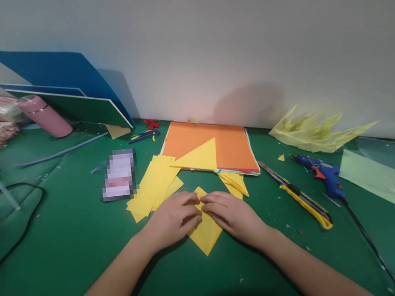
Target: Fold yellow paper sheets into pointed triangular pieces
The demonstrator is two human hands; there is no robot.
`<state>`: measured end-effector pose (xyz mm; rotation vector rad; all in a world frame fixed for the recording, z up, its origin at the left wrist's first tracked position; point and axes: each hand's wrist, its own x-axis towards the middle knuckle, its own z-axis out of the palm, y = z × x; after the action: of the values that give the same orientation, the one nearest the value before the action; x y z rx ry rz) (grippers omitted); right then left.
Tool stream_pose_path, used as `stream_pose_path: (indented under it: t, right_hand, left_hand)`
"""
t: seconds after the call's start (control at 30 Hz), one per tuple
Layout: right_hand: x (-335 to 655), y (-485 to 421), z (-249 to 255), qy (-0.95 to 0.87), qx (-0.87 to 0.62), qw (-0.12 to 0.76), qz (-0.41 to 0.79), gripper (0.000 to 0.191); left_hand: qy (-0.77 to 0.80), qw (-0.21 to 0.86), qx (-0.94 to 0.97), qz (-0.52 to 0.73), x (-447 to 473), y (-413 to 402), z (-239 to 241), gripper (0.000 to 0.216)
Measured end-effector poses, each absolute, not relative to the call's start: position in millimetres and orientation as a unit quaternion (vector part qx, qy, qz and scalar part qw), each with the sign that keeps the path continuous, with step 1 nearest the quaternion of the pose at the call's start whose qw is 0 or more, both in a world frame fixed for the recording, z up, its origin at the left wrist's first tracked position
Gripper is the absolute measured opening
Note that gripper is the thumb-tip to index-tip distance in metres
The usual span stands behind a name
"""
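Note:
A yellow square of paper (206,235) lies corner-on like a diamond on the green table (88,253). My left hand (174,217) and my right hand (231,214) both rest on it, fingers bent and pressed down, fingertips meeting over its middle near the top corner. Most of the sheet's upper half is hidden under the hands. Just beyond lie several loose yellow paper pieces (153,183) and a yellow triangle (200,157) on a stack of orange paper (231,147).
A yellow utility knife (303,200) and a blue glue gun (322,175) with its black cord lie to the right. Folded pale yellow paper shapes (314,131) sit by the wall. Blue and green boards (68,93), a pink bottle (46,117) and a black cable (22,227) are on the left.

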<state>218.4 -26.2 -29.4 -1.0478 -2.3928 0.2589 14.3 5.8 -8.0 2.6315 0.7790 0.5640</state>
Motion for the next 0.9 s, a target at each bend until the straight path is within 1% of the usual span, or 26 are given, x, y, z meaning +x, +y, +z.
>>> stream_pose_path:
  t: [0.2, 0.4, 0.63, 0.8, 0.9]
  right_hand:
    - [217.2, -26.5, -26.1, -0.882, -0.388, 0.247, 0.1, 0.021]
    - [213.8, -25.0, -20.9, -0.887, -0.406, 0.189, 0.11, 0.022]
    - [209.4, -24.9, -22.2, -0.885, -0.428, 0.141, 0.115, 0.038]
    - [201.7, -25.4, -25.3, -0.872, -0.462, 0.141, 0.078, 0.03]
    - [201.0, -25.4, -24.6, -0.87, -0.465, 0.144, 0.075, 0.028]
  left_hand:
    - [0.262, 0.185, 0.928, 0.188, 12.8, 8.0, -7.4, 0.027]
    - [0.239, 0.206, 0.929, 0.192, 12.1, 11.2, -6.9, 0.023]
    - [0.247, 0.163, 0.94, 0.172, 10.6, 10.9, -5.4, 0.021]
    - [0.286, 0.148, 0.939, 0.116, 10.3, 5.3, 4.4, 0.023]
    - [0.32, 0.137, 0.934, 0.077, 10.3, -0.6, 11.3, 0.022]
